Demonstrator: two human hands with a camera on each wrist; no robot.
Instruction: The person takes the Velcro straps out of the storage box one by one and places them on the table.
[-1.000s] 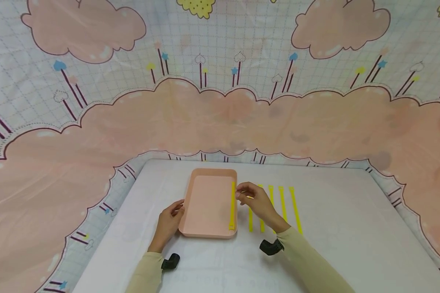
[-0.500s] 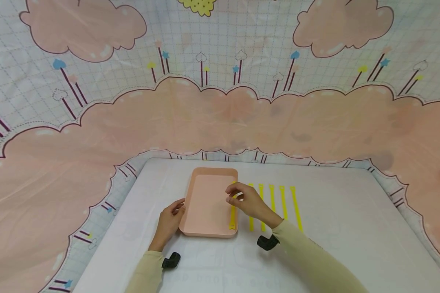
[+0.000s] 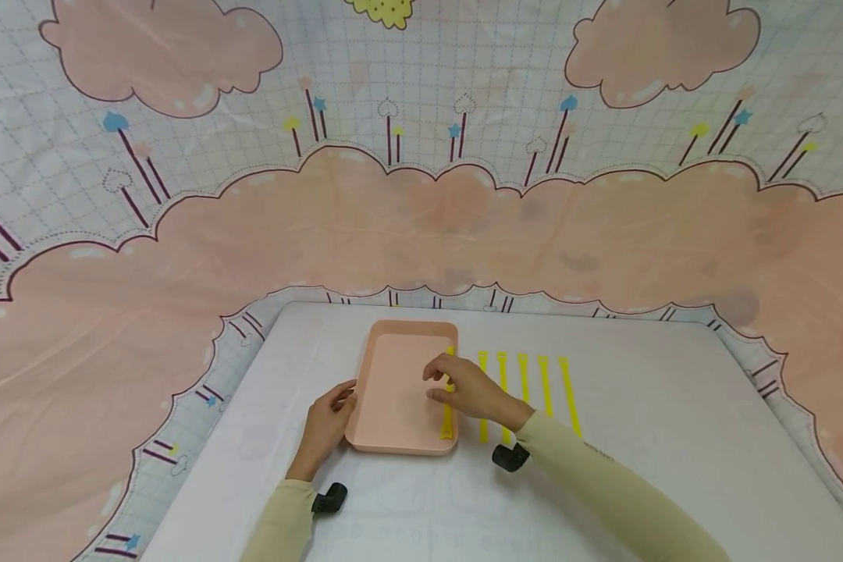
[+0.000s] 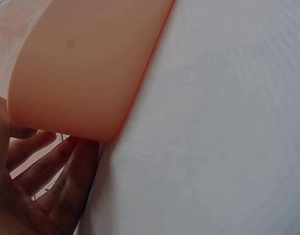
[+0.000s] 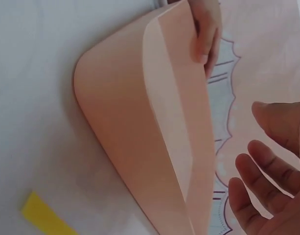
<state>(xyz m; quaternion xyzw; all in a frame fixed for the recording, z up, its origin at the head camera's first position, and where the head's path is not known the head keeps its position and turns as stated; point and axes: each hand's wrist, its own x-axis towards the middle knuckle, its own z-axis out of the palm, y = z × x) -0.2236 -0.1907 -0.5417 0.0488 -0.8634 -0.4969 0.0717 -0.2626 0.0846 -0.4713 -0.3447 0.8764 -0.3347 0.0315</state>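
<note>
In the head view, a shallow pink tray (image 3: 393, 390) lies on the white table. Against its left wall rests my left hand (image 3: 325, 425); the left wrist view has the fingers (image 4: 66, 181) fairly straight at the outer wall, their tips partly hidden by it. My right hand (image 3: 474, 388) hovers above the tray's right half, thumb and fingers parted around nothing. Beneath it, one flat yellow strip (image 3: 447, 421) with widened ends lies along the right inner side of the tray, its middle covered by the hand.
Several similar yellow strips (image 3: 524, 375) lie side by side on the table (image 3: 674, 414) right of the tray, some partly hidden by the right arm. A cloud-printed cloth (image 3: 464, 234) hangs behind the table. Each wrist carries a black device (image 3: 510, 457).
My right hand has moved left from the tray's right rim to over its inside, and its thumb and fingers have spread apart. The left hand stays at the tray's left wall.
</note>
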